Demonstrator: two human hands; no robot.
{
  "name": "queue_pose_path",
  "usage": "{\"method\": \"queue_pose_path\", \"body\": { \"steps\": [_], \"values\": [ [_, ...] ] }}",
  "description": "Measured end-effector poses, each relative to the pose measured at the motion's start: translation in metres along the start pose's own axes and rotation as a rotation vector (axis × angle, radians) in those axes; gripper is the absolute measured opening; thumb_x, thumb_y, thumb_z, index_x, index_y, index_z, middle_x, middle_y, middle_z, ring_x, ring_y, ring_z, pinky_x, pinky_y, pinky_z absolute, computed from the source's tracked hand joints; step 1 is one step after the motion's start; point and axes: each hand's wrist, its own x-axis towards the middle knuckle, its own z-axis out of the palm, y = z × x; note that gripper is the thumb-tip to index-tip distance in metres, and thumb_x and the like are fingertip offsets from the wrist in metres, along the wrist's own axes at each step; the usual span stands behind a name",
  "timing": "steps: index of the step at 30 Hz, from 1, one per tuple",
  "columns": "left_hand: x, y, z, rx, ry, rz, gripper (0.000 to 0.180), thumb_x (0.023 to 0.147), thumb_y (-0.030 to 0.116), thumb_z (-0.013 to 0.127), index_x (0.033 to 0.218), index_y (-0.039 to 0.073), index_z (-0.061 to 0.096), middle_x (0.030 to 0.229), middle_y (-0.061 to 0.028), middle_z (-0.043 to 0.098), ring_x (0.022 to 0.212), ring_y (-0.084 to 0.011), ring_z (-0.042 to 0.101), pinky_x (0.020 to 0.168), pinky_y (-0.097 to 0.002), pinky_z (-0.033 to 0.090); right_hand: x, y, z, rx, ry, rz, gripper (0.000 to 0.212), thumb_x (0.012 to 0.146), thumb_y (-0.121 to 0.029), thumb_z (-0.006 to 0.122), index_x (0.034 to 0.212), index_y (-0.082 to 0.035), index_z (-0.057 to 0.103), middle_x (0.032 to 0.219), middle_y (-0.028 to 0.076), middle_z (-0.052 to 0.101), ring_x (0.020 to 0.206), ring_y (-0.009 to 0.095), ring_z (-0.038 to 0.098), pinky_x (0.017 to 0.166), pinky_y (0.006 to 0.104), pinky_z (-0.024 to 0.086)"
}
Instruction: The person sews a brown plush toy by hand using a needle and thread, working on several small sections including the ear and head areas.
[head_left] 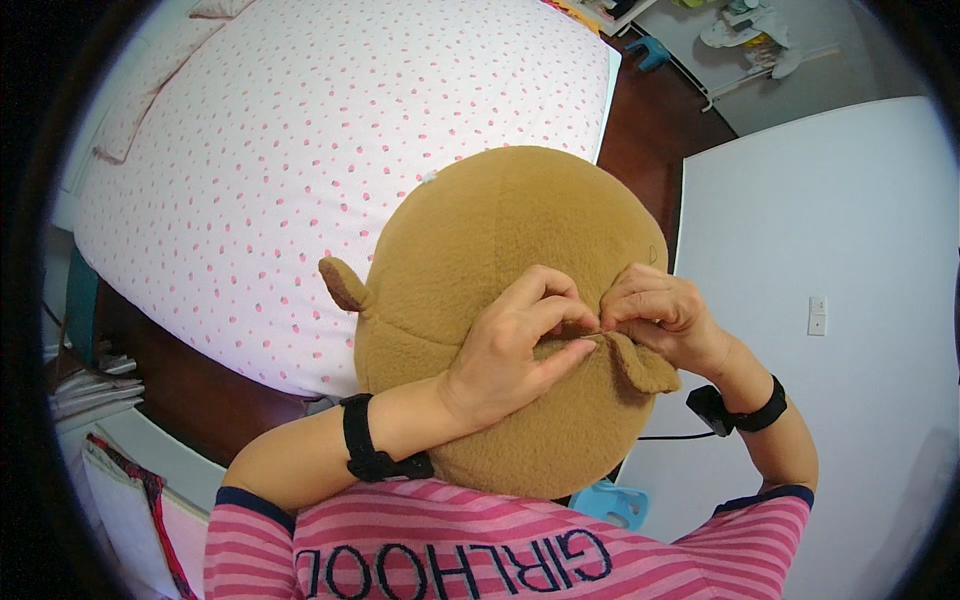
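A big round brown plush toy (pixel 450 225) rests against my front, with one small ear (pixel 342 285) sticking out on its left. Both hands meet at the base of its other ear (pixel 648 372), on the right side. My left hand (pixel 510 345) lies over the plush, its thumb and fingers closed on the fabric at the seam. Close beside it, my right hand (pixel 662 315) is closed in a pinch just above the ear. Something thin and pale shows between the fingertips; whether it is thread or a needle I cannot tell.
Ahead stands a bed (pixel 270 130) with a white, strawberry-dotted sheet. A white panel (pixel 760 230) with a wall switch (pixel 817 316) rises on the right. A light-blue plastic stool (pixel 615 503) is partly hidden below the plush. Papers (pixel 95 395) are stacked at the left.
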Motion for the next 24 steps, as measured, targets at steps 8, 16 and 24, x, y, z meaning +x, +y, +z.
{"method": "queue_pose_path", "body": {
  "steps": [8, 16, 24],
  "values": [
    [0.001, -0.004, 0.002, 0.027, -0.027, 0.067, 0.019, 0.069, 0.001, 0.075, 0.087, 0.004, 0.07, 0.088, -0.0078, 0.06, 0.081, -0.0203, 0.059, 0.069, -0.0292, 0.047, -0.004, -0.01, -0.001, -0.072, 0.046, 0.139, 0.012, 0.075, -0.002, 0.07, 0.086, -0.005, 0.066, 0.085, 0.007, 0.063, 0.081, 0.023, 0.059, 0.068, 0.0322, 0.047],
    [0.003, -0.003, 0.005, 0.059, 0.008, 0.084, 0.017, 0.069, 0.002, 0.075, 0.085, 0.005, 0.071, 0.085, -0.0071, 0.059, 0.076, -0.0206, 0.057, 0.066, -0.0297, 0.046, -0.011, -0.03, -0.024, -0.15, 0.105, 0.17, 0.011, 0.078, -0.009, 0.07, 0.087, -0.004, 0.066, 0.091, 0.007, 0.061, 0.084, 0.024, 0.058, 0.073, 0.0324, 0.047],
    [0.006, 0.0, 0.007, 0.104, 0.006, 0.07, 0.018, 0.07, 0.005, 0.075, 0.088, 0.005, 0.071, 0.084, -0.0066, 0.058, 0.076, -0.02, 0.056, 0.066, -0.0292, 0.045, -0.012, -0.031, -0.025, 0.012, -0.035, 0.33, 0.012, 0.081, -0.014, 0.067, 0.086, -0.002, 0.066, 0.093, 0.009, 0.061, 0.088, 0.021, 0.056, 0.079, 0.0306, 0.045]
  ]
}}
